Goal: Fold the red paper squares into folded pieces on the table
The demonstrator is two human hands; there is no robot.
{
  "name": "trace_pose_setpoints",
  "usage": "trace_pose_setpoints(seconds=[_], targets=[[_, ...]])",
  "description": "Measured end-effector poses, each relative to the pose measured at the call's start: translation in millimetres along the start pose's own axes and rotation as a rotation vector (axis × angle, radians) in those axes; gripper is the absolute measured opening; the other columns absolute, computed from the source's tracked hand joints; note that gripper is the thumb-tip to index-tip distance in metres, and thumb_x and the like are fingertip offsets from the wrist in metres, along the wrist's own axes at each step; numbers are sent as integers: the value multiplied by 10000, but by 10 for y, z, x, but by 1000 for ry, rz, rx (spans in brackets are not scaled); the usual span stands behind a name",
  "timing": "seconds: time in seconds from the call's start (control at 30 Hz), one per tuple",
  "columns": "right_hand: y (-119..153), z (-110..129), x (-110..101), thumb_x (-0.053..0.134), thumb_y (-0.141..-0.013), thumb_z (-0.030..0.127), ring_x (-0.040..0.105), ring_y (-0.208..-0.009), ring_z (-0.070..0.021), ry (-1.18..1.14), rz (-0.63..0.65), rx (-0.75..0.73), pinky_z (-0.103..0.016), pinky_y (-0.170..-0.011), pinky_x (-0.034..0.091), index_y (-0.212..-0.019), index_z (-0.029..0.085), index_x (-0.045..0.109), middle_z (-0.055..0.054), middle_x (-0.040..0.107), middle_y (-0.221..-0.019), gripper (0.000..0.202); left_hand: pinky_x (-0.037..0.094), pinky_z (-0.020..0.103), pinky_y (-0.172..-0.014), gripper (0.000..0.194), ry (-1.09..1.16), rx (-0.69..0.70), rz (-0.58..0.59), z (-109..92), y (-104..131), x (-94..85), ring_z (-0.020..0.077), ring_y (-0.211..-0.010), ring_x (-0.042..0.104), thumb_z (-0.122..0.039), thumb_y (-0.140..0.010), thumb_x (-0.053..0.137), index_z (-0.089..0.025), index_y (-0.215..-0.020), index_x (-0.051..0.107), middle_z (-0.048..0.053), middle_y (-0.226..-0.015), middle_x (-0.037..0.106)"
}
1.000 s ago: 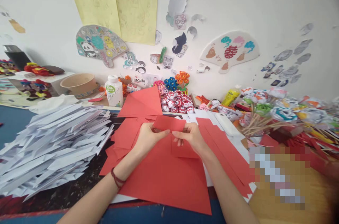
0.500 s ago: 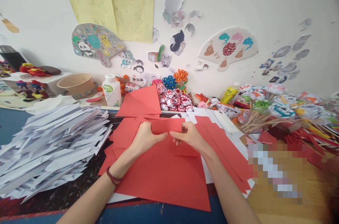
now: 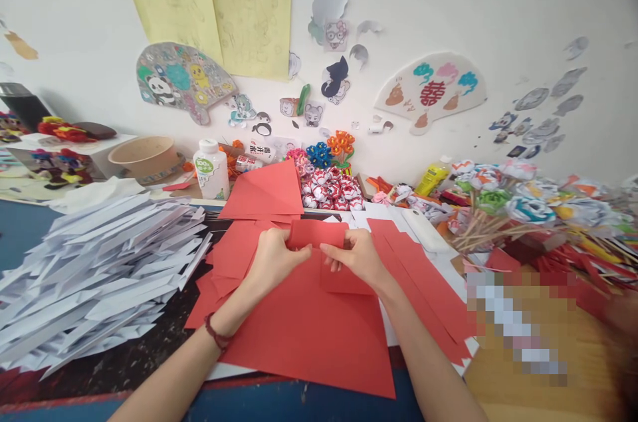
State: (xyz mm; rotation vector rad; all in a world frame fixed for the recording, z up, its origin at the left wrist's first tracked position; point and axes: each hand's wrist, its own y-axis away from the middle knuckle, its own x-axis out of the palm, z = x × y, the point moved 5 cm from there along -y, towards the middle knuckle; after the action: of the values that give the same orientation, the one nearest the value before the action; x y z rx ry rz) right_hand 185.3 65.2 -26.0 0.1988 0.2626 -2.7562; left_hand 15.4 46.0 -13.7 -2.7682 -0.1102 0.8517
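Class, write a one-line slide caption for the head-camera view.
Left hand and right hand fold a small red paper piece above red sheets, beside stacked white strips.

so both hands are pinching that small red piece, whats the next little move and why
Probably run the thumbs outward along the fold to crease it. The left hand and right hand both grip the small red paper near its middle, held just above the large red sheet. Its top flap looks folded over, but the outer ends are not pressed by any finger.

The white bottle (image 3: 212, 168) reads "100%"; the paper fan (image 3: 431, 92) bears "囍".
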Motion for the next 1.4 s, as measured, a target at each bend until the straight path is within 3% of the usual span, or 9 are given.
trace_pose_setpoints(seconds=[0.27,0.57,0.77,0.87,1.03,1.17,1.33,1.4], targets=[[-1,8,-16,728,-718,437,606,-432,-150,13,-21,-7,-254,-433,500,-647,127,673,-64,677,-566,323,238,188,-444,305,-126,29,-61,-9,-26,-42,71,-450,345,-336,-674,594,-132,-467,500,-42,-437,397],[1,21,-39,701,-749,430,607,-436,-147,20,-36,-31,-247,-436,501,-643,128,666,-64,670,-565,323,242,195,-441,310,-114,26,-47,-3,-43,-77,76,-440,365,-339,-693,592,-125,-472,546,-38,-425,419],[16,46,-100,720,-734,418,608,-426,-151,5,-101,-40,-249,-420,495,-660,127,674,-57,669,-555,304,350,206,-497,234,-79,4,-70,2,-58,-163,134,-521,539,-294,-715,576,-124,-612,699,19,-547,643],[18,53,-164,730,-724,412,608,-422,-155,2,-121,-40,-253,-418,492,-643,125,667,-61,670,-551,304,399,216,-538,217,-79,1,-89,65,-80,-245,173,-584,612,-290,-712,589,-134,-649,727,37,-610,700],[18,82,-385,743,-715,387,578,-395,-149,-48,-264,-89,-257,-401,464,-617,133,659,-60,668,-540,285,466,242,-649,221,20,-30,-238,215,-135,-479,212,-709,672,-332,-724,634,-144,-740,749,53,-727,742],[3,81,-320,739,-727,367,572,-401,-143,-120,-205,-96,-260,-418,470,-636,135,660,-50,662,-546,262,488,266,-733,338,270,-10,-130,125,-134,-384,222,-847,661,-420,-758,644,-133,-912,734,92,-927,739],[5,73,-144,725,-745,372,566,-415,-130,-109,-96,-80,-246,-429,463,-629,140,650,-31,641,-535,269,514,293,-713,412,507,-74,204,-82,-13,-41,241,-871,663,-428,-717,704,-131,-1003,710,113,-973,729],[7,64,-101,722,-747,376,570,-427,-129,-96,-47,-67,-244,-439,470,-644,143,650,-25,638,-544,265,524,304,-720,371,583,-74,284,-130,29,44,239,-865,668,-401,-727,698,-132,-982,717,111,-980,730]])
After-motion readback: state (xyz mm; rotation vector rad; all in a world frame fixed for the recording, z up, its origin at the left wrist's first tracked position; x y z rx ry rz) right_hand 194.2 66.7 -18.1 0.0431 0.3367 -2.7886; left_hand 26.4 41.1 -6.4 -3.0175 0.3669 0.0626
